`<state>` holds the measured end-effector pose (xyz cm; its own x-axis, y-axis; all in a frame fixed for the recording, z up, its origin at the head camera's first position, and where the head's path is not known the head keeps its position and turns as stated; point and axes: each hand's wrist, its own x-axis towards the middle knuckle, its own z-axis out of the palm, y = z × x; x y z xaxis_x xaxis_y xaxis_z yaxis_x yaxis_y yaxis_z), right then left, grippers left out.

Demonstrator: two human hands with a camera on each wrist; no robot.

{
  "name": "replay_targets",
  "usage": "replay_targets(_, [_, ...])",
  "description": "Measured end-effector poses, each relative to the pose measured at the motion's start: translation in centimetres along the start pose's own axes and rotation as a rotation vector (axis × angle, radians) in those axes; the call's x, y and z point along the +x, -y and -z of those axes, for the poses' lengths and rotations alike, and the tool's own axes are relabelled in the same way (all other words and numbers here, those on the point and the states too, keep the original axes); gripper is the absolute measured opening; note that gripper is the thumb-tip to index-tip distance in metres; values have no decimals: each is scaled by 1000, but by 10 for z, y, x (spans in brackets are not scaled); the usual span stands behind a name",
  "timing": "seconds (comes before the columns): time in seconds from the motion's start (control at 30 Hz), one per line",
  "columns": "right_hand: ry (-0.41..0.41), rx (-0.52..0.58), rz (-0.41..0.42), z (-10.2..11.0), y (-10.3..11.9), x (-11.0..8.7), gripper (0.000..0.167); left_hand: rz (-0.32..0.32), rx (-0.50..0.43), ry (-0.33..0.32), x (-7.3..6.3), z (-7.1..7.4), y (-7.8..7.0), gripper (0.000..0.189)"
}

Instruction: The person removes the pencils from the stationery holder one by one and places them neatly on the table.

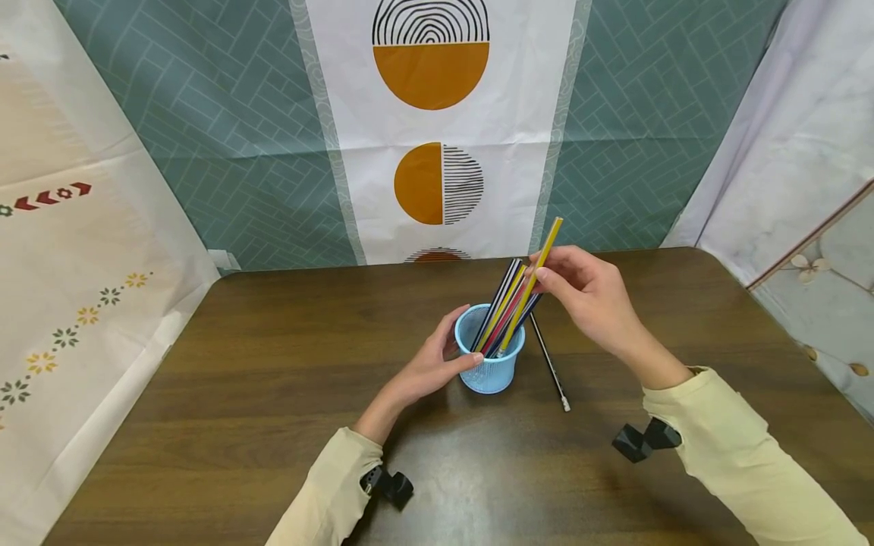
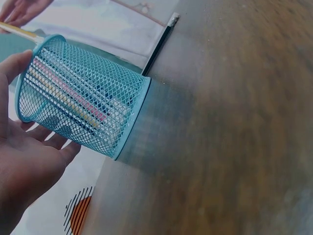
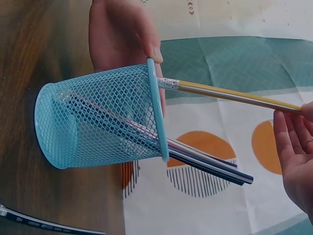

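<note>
A light blue mesh pencil cup (image 1: 493, 377) stands on the table with several pencils (image 1: 504, 292) in it, dark, yellow and pinkish-red, leaning toward the right. My left hand (image 1: 432, 365) holds the cup from its left side, thumb at the front of the rim and fingers behind. Above the cup, my right hand (image 1: 592, 302) pinches a yellow pencil (image 3: 230, 95) near its upper end. That pencil's eraser end points down, just at the cup's rim in the right wrist view. Beside the cup, a black pencil (image 1: 550, 364) lies on the table, its white eraser toward me.
The brown wooden table (image 1: 287, 394) reaches back to a green and white patterned cloth (image 1: 253, 152). Pale cloths hang at the left and right sides. A small black device (image 1: 645, 440) sits at each wrist.
</note>
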<state>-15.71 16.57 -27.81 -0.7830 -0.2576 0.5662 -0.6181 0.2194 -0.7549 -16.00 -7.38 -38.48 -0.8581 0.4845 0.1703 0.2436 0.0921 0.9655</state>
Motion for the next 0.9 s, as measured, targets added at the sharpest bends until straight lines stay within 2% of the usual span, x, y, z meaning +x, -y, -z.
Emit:
replay_targets(0.2, [-7, 45, -10, 2, 1, 1, 16, -19, -9, 10, 0, 1, 0, 72])
replay_targets(0.53, [-5, -34, -23, 8, 1, -1, 17, -39, 0, 14, 0, 1, 1, 73])
replay_targets(0.9, [-28, 12, -51, 13, -4, -5, 17, -48, -5, 12, 0, 1, 1, 74])
